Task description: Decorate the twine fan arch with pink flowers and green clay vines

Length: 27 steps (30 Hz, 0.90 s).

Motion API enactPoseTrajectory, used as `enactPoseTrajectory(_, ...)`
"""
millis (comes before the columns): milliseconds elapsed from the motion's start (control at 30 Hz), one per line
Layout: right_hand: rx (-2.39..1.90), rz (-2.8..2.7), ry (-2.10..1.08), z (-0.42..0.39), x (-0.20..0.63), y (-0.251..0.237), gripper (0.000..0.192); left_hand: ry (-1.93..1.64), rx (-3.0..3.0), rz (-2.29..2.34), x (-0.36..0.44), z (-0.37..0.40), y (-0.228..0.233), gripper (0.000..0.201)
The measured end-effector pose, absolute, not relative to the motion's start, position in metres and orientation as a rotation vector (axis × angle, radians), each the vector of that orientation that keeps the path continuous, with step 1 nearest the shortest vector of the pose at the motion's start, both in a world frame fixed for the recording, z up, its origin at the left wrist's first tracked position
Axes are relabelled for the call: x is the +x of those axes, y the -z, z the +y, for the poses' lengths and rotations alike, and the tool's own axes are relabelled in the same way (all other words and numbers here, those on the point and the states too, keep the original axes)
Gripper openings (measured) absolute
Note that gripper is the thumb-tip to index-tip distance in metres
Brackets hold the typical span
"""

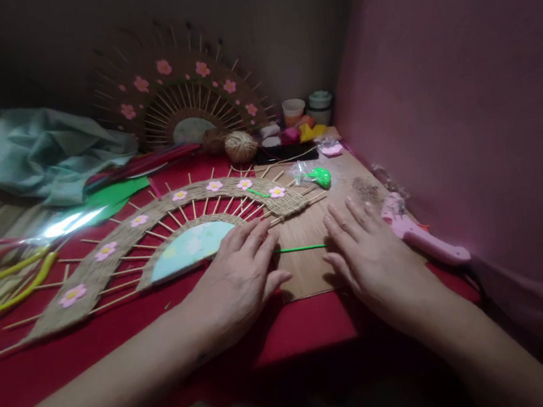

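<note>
A thin green clay strand [302,248] lies straight across a brown board [307,279], with each end running under a hand. My left hand [245,268] rests flat over its left end, fingers stretched out, beside the fan's blue half-round centre [191,248]. Over the right end my right hand [366,251] lies flat, fingers spread. The woven twine fan [119,235] has stick ribs and pink clay flowers along its band. Between two flowers at its right end sits a short green clay strip [258,192]. A lump of green clay [319,178] in clear plastic lies beyond my hands.
A finished-looking fan [183,74] leans at the back wall. Before it sit a twine ball [241,146], clay packs [312,132] and a cup [293,110]. A pink glue gun [425,236] lies right, by the pink wall. Cloth [52,150] and coloured strips [10,287] are left.
</note>
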State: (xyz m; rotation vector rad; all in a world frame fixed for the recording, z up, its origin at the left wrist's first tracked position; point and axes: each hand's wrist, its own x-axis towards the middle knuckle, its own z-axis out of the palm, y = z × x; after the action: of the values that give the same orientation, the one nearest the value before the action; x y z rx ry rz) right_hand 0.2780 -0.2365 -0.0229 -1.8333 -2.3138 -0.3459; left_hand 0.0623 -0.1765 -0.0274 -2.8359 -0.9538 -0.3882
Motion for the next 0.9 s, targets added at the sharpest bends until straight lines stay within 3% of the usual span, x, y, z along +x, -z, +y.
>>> enactPoseTrajectory(133,-1.818,-2.287,0.362,-0.233,0.294,0.018,0.042,0.438,-2.900,-1.033,0.061,-0.165,0.027,0.034)
enactPoseTrajectory(267,-1.728,-2.306,0.385,-0.236,0.284,0.022,0.045,0.460,-2.915,-1.037,0.069,-0.168,0.027,0.052)
enactPoseTrajectory(467,-1.542,-2.363,0.360,-0.254,0.248,0.046,0.050,0.174,-3.017,-0.895,0.079,-0.205,0.034,0.083)
enactPoseTrajectory(700,-1.469,-2.346,0.371,-0.278,0.248,0.056,0.057,0.182,-3.017,-0.852,0.072,-0.228,0.047,0.087)
enactPoseTrajectory(900,-1.587,-2.330,0.340,-0.251,0.244,0.055,0.060,0.117,-3.034,-0.947,0.079,-0.208,0.030,0.078)
